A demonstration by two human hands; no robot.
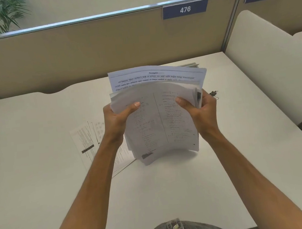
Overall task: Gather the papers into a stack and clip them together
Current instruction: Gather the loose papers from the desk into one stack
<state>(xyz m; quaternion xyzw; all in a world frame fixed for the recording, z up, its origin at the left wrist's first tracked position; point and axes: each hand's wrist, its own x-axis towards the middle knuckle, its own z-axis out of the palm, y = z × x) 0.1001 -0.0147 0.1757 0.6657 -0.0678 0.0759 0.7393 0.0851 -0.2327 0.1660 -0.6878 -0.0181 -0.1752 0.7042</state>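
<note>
A stack of printed papers (162, 124) stands roughly upright on its lower edge on the white desk (38, 145), its sheets uneven at the top, one sheet headed "Passage-2" sticking up behind. My left hand (118, 117) grips the stack's left side, thumb on the front sheet. My right hand (200, 109) grips the right side the same way. A loose printed sheet (87, 139) lies flat on the desk to the left, partly under my left forearm. A small dark binder clip (213, 93) lies on the desk just right of my right hand.
A beige partition (102, 48) with label 476 (184, 9) closes the back of the desk. A white side divider (264, 61) stands at the right. Something flat and grey (190, 65) shows behind the stack's top edge.
</note>
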